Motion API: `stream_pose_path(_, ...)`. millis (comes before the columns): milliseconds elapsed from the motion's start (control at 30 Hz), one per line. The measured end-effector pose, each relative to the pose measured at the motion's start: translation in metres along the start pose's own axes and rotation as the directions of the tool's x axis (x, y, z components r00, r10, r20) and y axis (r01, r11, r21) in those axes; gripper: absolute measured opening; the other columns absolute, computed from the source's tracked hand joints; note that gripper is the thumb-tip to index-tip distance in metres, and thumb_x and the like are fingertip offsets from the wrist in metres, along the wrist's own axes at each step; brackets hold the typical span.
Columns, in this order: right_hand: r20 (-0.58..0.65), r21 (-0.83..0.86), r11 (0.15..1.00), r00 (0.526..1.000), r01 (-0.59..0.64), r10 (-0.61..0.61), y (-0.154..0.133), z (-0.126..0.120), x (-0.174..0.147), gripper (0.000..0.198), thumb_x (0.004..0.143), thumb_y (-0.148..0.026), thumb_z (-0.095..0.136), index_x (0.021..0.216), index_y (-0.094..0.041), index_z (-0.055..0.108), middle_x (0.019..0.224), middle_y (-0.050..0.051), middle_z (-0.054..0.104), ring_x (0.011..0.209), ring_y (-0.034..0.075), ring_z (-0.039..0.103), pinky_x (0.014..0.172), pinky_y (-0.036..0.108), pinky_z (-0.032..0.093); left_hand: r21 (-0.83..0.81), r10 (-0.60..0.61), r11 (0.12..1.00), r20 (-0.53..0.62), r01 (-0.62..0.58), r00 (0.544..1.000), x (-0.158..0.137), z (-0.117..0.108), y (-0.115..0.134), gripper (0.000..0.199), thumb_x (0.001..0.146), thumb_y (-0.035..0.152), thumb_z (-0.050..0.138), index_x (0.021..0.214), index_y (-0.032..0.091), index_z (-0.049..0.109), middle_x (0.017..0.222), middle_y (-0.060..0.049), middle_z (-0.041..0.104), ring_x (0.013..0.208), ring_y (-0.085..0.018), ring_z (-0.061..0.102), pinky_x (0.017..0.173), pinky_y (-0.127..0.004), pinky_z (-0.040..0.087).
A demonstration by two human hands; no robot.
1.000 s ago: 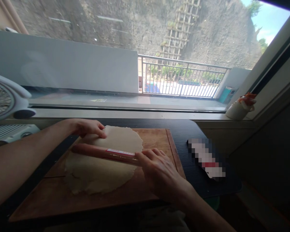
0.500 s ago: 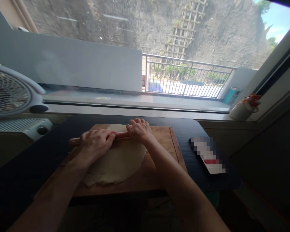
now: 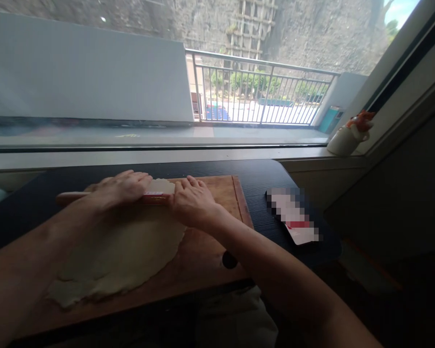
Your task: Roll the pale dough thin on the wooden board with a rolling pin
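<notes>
Holds a pin (image 3: 155,198), with left hand (image 3: 123,187) and right hand (image 3: 191,200) both curled closed over it, across the far part of dough (image 3: 132,246) already flattened into a broad sheet on a board (image 3: 221,193), apparently well advanced though left ragged at the near edge.

Single head-worn view, taken from above the near side of the dark surface (image 3: 253,169), facing forward and down, close over the dough (image 3: 130,241), the window sill (image 3: 203,156) crossing beyond.
</notes>
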State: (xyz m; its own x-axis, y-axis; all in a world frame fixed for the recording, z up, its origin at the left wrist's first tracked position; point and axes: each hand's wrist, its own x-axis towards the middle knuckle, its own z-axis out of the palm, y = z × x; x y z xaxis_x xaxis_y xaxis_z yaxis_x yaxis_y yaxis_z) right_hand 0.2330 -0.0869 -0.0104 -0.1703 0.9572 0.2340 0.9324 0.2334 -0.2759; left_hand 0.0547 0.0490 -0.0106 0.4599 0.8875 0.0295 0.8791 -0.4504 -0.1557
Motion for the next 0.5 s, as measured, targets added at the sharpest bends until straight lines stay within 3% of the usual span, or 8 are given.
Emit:
stream_pose_path(100,0.011,-0.033,0.99,0.99,0.138,-0.138,0.008,-0.014,-0.038,0.037,0.088,-0.013,0.038,0.123,-0.005,0.048,0.121,0.016,0.057,0.127,0.025,0.038,0.102,0.039,0.03,0.126,0.106,0.986,0.002,-0.106,0.994,-0.018,0.015,-0.003,0.055,0.091,0.031,0.015,0.128,0.01,0.05,0.139,-0.01,0.047,0.133,-0.026,0.03,0.105,-0.046,0.024)
stream_pose_path(200,-0.019,-0.07,0.987,0.989,0.146,-0.148,0.018,-0.025,-0.065,0.033,0.087,-0.008,0.038,0.118,-0.005,0.052,0.116,0.016,0.06,0.124,0.026,0.04,0.1,0.038,0.032,0.15,0.262,0.955,-0.023,-0.256,0.965,-0.03,0.023,0.013,0.056,0.091,0.03,0.015,0.132,0.008,0.046,0.143,-0.01,0.042,0.135,-0.024,0.027,0.108,-0.042,0.019)
stream_pose_path(267,-0.019,-0.083,0.989,0.992,0.124,-0.126,0.027,-0.028,-0.064,0.028,0.088,-0.009,0.039,0.11,-0.005,0.056,0.111,0.017,0.061,0.12,0.027,0.043,0.096,0.039,0.034,0.121,0.282,0.952,0.017,-0.282,0.959,-0.015,0.019,0.03,0.052,0.092,0.031,0.019,0.131,0.013,0.047,0.143,-0.009,0.042,0.133,-0.025,0.03,0.106,-0.045,0.021)
stream_pose_path(367,0.014,-0.079,0.994,0.997,0.071,-0.07,0.041,-0.031,-0.041,0.023,0.088,-0.013,0.041,0.101,-0.008,0.06,0.106,0.016,0.061,0.109,0.027,0.047,0.089,0.04,0.038,0.124,0.22,0.967,0.031,-0.222,0.975,0.029,0.009,0.052,0.046,0.094,0.029,0.021,0.125,0.014,0.051,0.139,-0.01,0.046,0.13,-0.027,0.034,0.101,-0.052,0.027)
stream_pose_path(433,0.055,-0.074,0.997,0.998,0.039,-0.035,0.049,-0.036,-0.027,0.023,0.089,-0.018,0.042,0.093,-0.011,0.063,0.106,0.015,0.06,0.103,0.027,0.048,0.085,0.041,0.039,0.151,0.201,0.969,-0.028,-0.195,0.979,0.049,0.004,0.06,0.045,0.095,0.027,0.021,0.125,0.009,0.049,0.137,-0.013,0.046,0.129,-0.029,0.033,0.099,-0.054,0.027)
stream_pose_path(500,0.102,-0.068,0.996,0.994,0.051,-0.044,0.051,-0.041,-0.022,0.025,0.09,-0.02,0.042,0.087,-0.013,0.065,0.106,0.013,0.059,0.102,0.027,0.047,0.083,0.041,0.039,0.156,0.198,0.971,-0.085,-0.184,0.976,0.046,0.003,0.062,0.046,0.094,0.026,0.02,0.127,0.007,0.047,0.139,-0.013,0.044,0.132,-0.029,0.029,0.101,-0.054,0.024)
